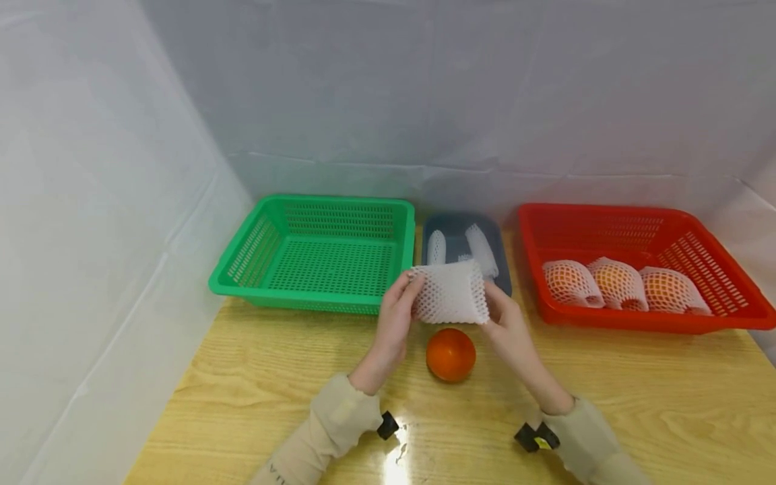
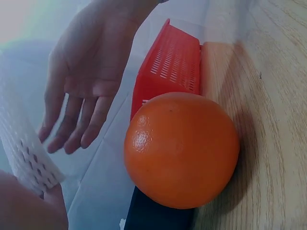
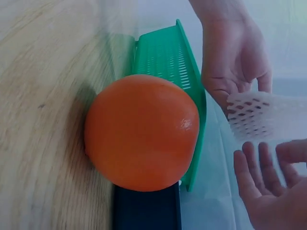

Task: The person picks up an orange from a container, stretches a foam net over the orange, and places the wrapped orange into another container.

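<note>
A white foam net sleeve (image 1: 450, 292) is held up over the table, its meshed mouth facing right. My left hand (image 1: 395, 322) pinches its left end between thumb and fingers. At the opposite end is my right hand (image 1: 508, 330), with fingers extended and loosely bent; in the right wrist view its fingertips (image 3: 248, 146) are just beside the net, apparently not gripping it. Beneath both hands, a bare orange (image 1: 450, 355) sits on the wooden table. That orange (image 2: 182, 150) looms large in the left wrist view, with no net around it.
Behind the hands stands a dark tray (image 1: 500, 259) with more foam nets (image 1: 481, 250). A green basket (image 1: 330, 298) is at the left. The red basket (image 1: 636, 322) at the right contains three netted fruits (image 1: 617, 283). White sheeting (image 1: 388, 101) encloses the back and sides.
</note>
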`<state>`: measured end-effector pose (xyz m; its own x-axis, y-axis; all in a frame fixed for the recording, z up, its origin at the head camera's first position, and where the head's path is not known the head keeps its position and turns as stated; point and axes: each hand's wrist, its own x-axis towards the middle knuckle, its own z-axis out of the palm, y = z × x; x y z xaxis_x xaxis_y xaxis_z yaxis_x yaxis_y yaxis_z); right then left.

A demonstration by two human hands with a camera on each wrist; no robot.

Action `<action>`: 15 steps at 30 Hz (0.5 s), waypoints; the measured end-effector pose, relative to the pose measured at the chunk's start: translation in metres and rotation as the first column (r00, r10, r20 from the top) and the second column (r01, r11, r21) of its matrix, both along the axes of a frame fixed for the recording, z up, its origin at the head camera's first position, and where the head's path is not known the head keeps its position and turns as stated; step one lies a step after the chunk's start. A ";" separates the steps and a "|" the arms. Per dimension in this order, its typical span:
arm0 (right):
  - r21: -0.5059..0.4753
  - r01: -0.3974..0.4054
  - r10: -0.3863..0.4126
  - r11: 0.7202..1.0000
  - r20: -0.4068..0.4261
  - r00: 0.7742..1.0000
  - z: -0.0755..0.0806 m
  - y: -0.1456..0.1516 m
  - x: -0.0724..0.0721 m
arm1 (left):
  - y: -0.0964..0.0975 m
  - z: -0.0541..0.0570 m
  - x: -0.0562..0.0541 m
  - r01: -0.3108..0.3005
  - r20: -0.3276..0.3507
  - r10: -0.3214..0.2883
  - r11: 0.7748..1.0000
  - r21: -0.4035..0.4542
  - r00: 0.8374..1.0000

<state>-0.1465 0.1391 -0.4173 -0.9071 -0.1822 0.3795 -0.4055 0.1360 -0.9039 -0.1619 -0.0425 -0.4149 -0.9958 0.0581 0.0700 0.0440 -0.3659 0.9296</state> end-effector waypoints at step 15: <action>-0.112 -0.129 0.160 0.985 0.344 0.925 0.007 -0.002 0.003 | 0.005 0.000 0.006 0.177 0.019 -0.177 0.969 -0.175 0.984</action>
<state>-0.1435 0.1373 -0.4106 -0.9513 -0.3020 0.0619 -0.0697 0.0150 -0.9975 -0.1555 -0.0373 -0.4150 -0.9689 0.2444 0.0400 -0.0098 -0.1990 0.9800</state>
